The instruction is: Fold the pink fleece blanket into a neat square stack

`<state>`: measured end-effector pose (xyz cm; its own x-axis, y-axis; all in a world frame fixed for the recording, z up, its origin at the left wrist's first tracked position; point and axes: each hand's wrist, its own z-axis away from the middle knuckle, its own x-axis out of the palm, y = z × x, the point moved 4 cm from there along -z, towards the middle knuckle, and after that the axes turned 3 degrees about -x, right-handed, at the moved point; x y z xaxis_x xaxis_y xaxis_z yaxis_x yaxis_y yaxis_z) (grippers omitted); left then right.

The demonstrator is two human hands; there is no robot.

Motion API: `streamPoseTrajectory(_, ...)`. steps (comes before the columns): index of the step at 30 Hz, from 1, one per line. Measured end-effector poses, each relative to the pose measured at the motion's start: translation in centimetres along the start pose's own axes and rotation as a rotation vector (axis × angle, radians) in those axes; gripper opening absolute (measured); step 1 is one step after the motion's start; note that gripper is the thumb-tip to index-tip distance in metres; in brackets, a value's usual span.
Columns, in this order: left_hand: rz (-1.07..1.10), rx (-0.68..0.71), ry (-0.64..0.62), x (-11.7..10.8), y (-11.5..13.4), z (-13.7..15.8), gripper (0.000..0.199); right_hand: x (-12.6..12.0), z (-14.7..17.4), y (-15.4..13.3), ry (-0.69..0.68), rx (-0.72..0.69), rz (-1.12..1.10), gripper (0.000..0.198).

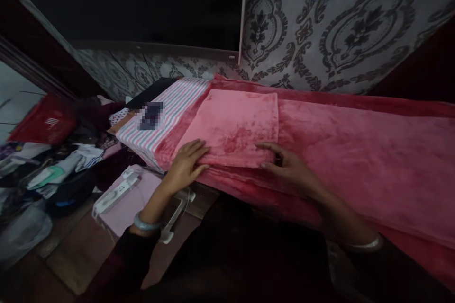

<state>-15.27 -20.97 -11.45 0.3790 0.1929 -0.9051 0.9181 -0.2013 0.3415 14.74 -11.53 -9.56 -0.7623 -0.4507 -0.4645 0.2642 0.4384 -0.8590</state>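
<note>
My left hand (186, 163) lies open, flat on the near left corner of the folded pink cloth (231, 128). My right hand (287, 165) rests open at its near right corner. The cloth sits on a red blanket (355, 151), beside striped fabric (170, 109).

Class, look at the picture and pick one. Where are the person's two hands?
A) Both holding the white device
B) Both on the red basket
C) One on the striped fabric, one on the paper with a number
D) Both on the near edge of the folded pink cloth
D: the left hand and the right hand both rest flat at the near edge of the folded pink cloth, one at each corner.
</note>
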Motion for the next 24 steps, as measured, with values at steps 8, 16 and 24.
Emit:
streamPoseTrajectory(8,0.078,-0.013,0.004,-1.9,-3.2,-0.2,0.053,-0.8,-0.1,-0.6,0.113,-0.296,0.448,0.042)
streamPoseTrajectory(16,0.064,-0.016,0.061,-2.6,-3.8,-0.7,0.034,-0.3,0.3,-1.5,0.159,-0.337,0.594,0.025)
streamPoseTrajectory(24,-0.287,0.002,0.206,-1.5,-4.0,-0.5,0.018,1.5,1.5,0.0,0.218,-0.496,0.826,0.028)
